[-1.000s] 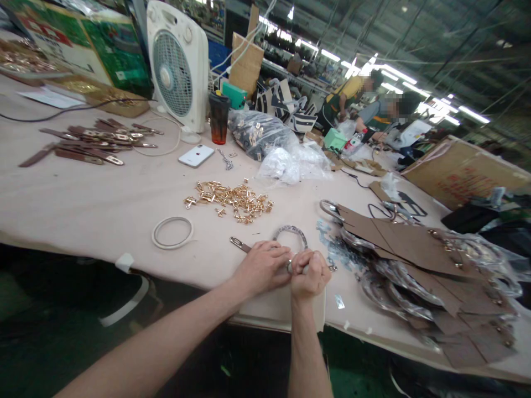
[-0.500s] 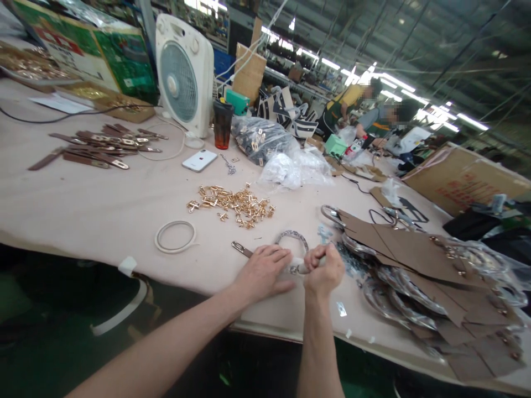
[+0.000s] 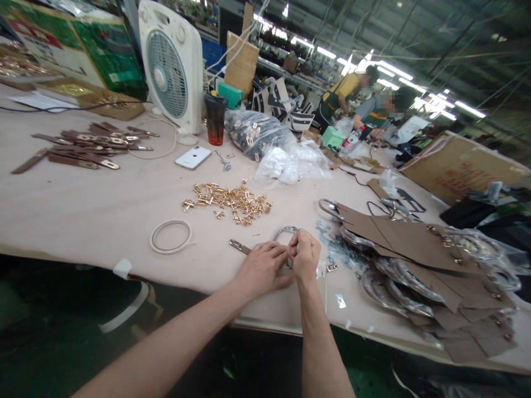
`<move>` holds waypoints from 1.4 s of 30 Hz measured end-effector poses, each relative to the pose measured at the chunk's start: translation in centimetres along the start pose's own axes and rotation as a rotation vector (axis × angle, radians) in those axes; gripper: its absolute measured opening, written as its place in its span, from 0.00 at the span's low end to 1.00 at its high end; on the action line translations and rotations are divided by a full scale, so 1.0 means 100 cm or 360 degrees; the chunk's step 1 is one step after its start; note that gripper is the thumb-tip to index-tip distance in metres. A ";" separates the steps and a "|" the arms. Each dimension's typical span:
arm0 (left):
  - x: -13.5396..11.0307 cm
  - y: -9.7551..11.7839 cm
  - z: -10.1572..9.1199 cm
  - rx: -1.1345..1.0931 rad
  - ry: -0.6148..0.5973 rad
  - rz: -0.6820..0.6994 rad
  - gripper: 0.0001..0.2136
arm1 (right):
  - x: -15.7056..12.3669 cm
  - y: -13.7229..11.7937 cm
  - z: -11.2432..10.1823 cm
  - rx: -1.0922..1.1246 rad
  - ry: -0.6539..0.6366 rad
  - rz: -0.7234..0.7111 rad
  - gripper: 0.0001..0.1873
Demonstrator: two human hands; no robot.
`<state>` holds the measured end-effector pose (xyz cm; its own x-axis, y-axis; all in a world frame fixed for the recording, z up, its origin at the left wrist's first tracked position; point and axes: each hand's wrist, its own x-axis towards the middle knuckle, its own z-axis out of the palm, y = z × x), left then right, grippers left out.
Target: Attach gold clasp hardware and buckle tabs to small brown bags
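My left hand (image 3: 265, 268) lies palm down near the table's front edge, fingers stretched out over a brown strap. The strap's end with a metal slot plate (image 3: 238, 246) shows to the left of that hand. Just right of it, my right hand (image 3: 306, 251) is closed in a fist, touching or nearly touching the left fingertips. What the fist grips is mostly hidden. A plastic-wrapped ring-shaped handle (image 3: 284, 231) curves up behind both hands. Beneath the right wrist lies a pale flat piece (image 3: 322, 287), with a small metal plate (image 3: 332, 268) beside it.
Gold-coloured fittings (image 3: 232, 202) lie in a heap beyond my hands. A tape roll (image 3: 171, 236) is at left, a phone (image 3: 193, 158) and fan (image 3: 172, 72) behind. Brown panels with wrapped handles (image 3: 398, 237) are stacked at right. Two people work at the back.
My right hand has moved left and up, closer to my left hand, and its fist has turned more upright. The pale piece and small metal plate now show by the right wrist. The view has shifted slightly.
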<state>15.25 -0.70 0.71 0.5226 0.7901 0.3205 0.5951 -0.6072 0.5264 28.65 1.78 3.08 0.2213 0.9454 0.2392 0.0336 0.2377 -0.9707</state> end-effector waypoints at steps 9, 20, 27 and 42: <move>0.000 0.000 -0.004 -0.0029 0.0005 -0.0011 0.25 | -0.011 -0.028 -0.007 0.0296 -0.0007 -0.0345 0.22; -0.001 0.002 -0.006 -0.0060 0.0009 0.0016 0.24 | -0.021 -0.020 -0.006 0.0277 0.0013 -0.0324 0.24; 0.000 -0.003 0.001 -0.0132 0.0050 0.0017 0.25 | -0.021 -0.009 -0.004 0.0261 0.0027 -0.0140 0.23; -0.030 -0.035 -0.020 -0.0073 0.0062 -0.0088 0.35 | -0.046 -0.042 0.024 0.0778 0.0329 -0.0245 0.22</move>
<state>10.34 -0.78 -0.57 0.4647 0.8257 0.3199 0.5935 -0.5586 0.5795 25.12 -3.04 6.12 0.4381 0.8397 0.3209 -0.3647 0.4923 -0.7903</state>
